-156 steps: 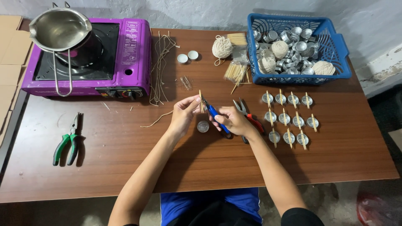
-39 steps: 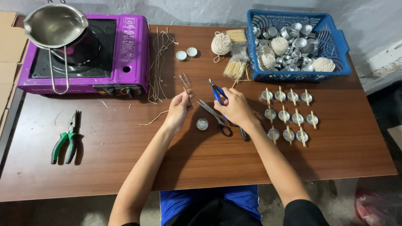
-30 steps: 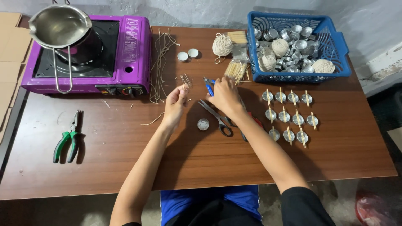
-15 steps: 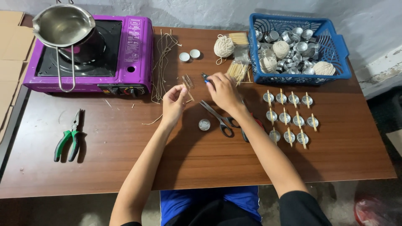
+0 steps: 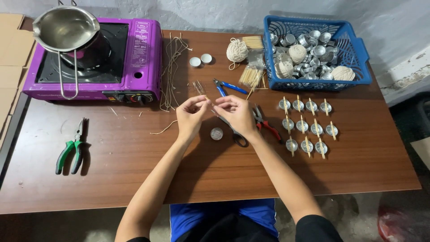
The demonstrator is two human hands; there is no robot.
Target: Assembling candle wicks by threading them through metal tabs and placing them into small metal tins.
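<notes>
Pinching a thin stick (image 5: 207, 97) between the fingertips of both closed hands, left hand (image 5: 191, 117) and right hand (image 5: 237, 114) meet above a small metal cup (image 5: 217, 133) on the tabletop (image 5: 134, 170); seating the stick there seems next, needing careful centring.

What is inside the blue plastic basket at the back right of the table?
The blue plastic basket holds many small silver metal cups and three balls of pale twine. Whatever lies beneath that pile is covered.
</notes>
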